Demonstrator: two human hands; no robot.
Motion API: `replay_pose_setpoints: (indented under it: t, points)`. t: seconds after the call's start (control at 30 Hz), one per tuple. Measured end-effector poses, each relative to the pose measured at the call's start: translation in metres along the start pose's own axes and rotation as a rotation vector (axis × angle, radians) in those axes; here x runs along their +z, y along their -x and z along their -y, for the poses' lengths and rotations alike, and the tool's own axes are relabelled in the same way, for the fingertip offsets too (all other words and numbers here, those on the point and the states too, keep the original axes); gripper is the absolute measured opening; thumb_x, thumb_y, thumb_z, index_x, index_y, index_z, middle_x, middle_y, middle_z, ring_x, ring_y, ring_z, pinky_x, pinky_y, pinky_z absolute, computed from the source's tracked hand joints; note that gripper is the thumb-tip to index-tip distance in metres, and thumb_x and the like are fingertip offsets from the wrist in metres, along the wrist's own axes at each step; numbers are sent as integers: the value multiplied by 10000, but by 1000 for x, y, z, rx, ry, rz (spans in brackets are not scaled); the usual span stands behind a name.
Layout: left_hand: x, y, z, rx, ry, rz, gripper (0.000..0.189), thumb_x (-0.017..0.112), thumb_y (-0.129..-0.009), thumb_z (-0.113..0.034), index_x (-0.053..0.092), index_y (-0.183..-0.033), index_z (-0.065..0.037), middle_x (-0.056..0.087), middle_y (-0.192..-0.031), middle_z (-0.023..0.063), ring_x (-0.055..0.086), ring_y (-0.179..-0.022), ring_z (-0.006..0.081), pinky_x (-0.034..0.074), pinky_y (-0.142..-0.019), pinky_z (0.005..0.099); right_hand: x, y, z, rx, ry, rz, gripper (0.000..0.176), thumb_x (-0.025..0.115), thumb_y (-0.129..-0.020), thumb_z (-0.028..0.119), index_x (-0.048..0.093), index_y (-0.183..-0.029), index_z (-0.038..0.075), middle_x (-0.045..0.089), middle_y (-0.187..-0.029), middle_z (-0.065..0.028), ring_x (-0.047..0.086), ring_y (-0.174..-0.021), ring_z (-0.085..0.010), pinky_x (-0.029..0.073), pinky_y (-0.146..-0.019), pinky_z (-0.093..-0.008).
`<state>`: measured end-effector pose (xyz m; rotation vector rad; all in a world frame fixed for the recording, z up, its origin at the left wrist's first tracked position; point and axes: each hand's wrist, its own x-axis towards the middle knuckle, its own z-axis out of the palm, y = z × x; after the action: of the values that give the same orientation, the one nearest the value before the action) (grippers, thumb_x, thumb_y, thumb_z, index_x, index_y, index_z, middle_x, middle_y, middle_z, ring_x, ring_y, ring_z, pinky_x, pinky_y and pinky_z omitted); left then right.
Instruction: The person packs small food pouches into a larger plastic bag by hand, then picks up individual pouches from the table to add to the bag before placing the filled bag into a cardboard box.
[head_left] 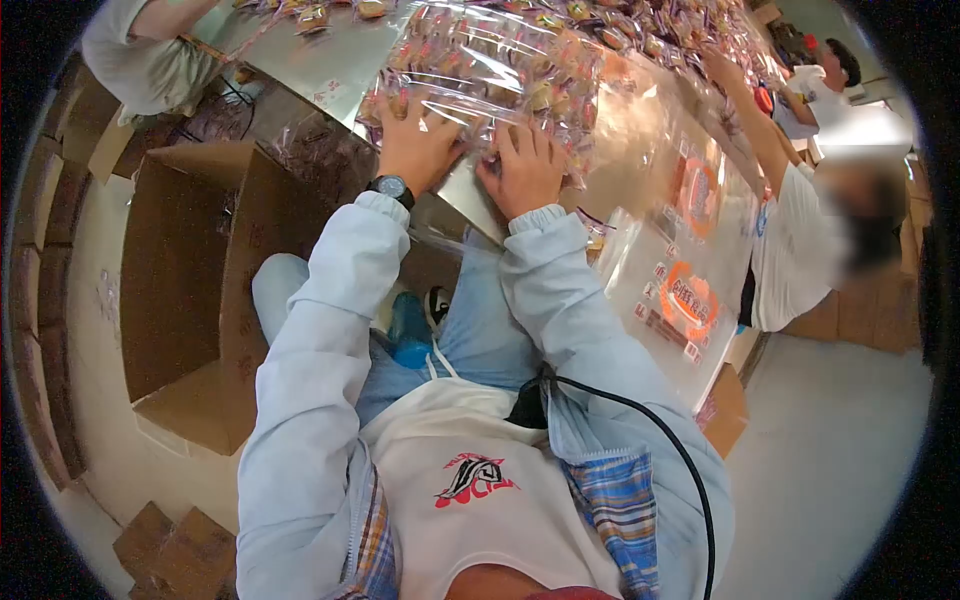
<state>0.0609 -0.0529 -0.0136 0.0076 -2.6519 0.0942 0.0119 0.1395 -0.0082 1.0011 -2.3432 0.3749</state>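
A large clear plastic bag [490,75] full of small wrapped items lies at the near edge of the metal table [325,90]. On its near left part rests my left hand [418,148], fingers spread, with a watch on the wrist. My right hand [525,168] lies on the bag's near right part, its fingers also apart. Loose clear film hangs from the bag below both hands, over the table edge. Flat clear bags with orange print [688,300] lie on the table to the right of my right hand.
An open cardboard box [185,300] stands at the left below the table. One person [800,250] is at the right, reaching over the table; another's arm and shirt [150,60] show at the upper left. Many small wrapped items [650,25] are heaped at the table's far side.
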Motion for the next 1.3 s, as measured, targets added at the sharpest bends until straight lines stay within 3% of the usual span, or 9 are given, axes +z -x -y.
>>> replay_pose_setpoints:
  t: [0.07, 0.2, 0.4, 0.5, 0.73, 0.9, 1.23, 1.27, 1.3]
  points:
    - [-4, -1, -3, -4, -19, -38, 460, 748, -864, -426, 663, -1292, -278, 637, -1315, -29, 500, -1337, 274, 303, -1061, 782, 12, 1, -3, 17, 12, -4, 586, 821, -744, 326, 661, -1282, 154, 629, -1295, -97, 575, -1202, -311, 433, -1017, -481]
    - [-13, -9, -6, -45, -32, 109, 510, 715, -899, -393, 613, -1384, -272, 591, -1444, 1, 500, -1358, 278, 298, -1134, 694, 23, -7, -6, 26, 65, -46, 540, 822, -732, 330, 700, -1239, 193, 658, -1211, -68, 604, -1126, -288, 439, -986, -477]
    - [-2, -4, -7, -36, -76, 51, 480, 685, -916, -356, 617, -1382, -265, 595, -1443, -4, 491, -1390, 285, 298, -1143, 681, 16, -8, 1, 72, 45, 70, 452, 833, -714, 377, 744, -1083, 133, 674, -1121, -65, 599, -1126, -274, 427, -991, -463]
    - [-4, -7, -16, -74, -196, 138, 471, 663, -929, -358, 612, -1389, -274, 575, -1473, -12, 480, -1403, 278, 301, -1133, 691, 20, -9, 4, 34, 100, -7, 467, 824, -731, 385, 742, -1092, 100, 679, -1114, -74, 599, -1115, -279, 429, -984, -465]
    - [-22, -16, -17, -40, -174, 207, 575, 667, -926, -400, 546, -1464, -234, 526, -1518, 25, 429, -1441, 262, 301, -1124, 705, 11, -11, -4, 98, -32, 154, 601, 757, -845, 465, 631, -1297, 89, 661, -1277, -129, 589, -1237, -358, 424, -1090, -489]
    - [6, -6, -4, 54, -22, 31, 682, 688, -915, -410, 458, -1532, -235, 517, -1515, 23, 433, -1433, 238, 287, -1133, 705, 34, -1, -15, 7, -78, -22, 558, 807, -782, 306, 640, -1267, 85, 629, -1293, -108, 558, -1228, -350, 444, -1033, -500]
    - [-4, -9, -6, 63, -152, 153, 583, 610, -959, -268, 470, -1525, -281, 487, -1567, -80, 444, -1442, 208, 299, -1120, 701, 31, -6, -6, 12, 50, -99, 453, 782, -753, 234, 690, -1194, 181, 651, -1208, 1, 579, -1129, -290, 458, -951, -469]
    - [-5, -11, -9, 53, -143, 170, 587, 611, -958, -273, 468, -1528, -282, 488, -1565, -77, 438, -1447, 210, 300, -1116, 705, 28, -11, -3, 25, 73, -55, 423, 602, -879, 185, 683, -1294, 155, 672, -1294, -48, 614, -1096, -289, 458, -977, -496]
    - [-4, -13, -8, 38, -136, 185, 591, 613, -957, -279, 466, -1530, -282, 490, -1564, -73, 433, -1451, 213, 300, -1113, 709, 33, -11, -4, 32, 77, -46, 421, 596, -881, 180, 679, -1293, 150, 682, -1274, -50, 618, -1093, -289, 456, -980, -495]
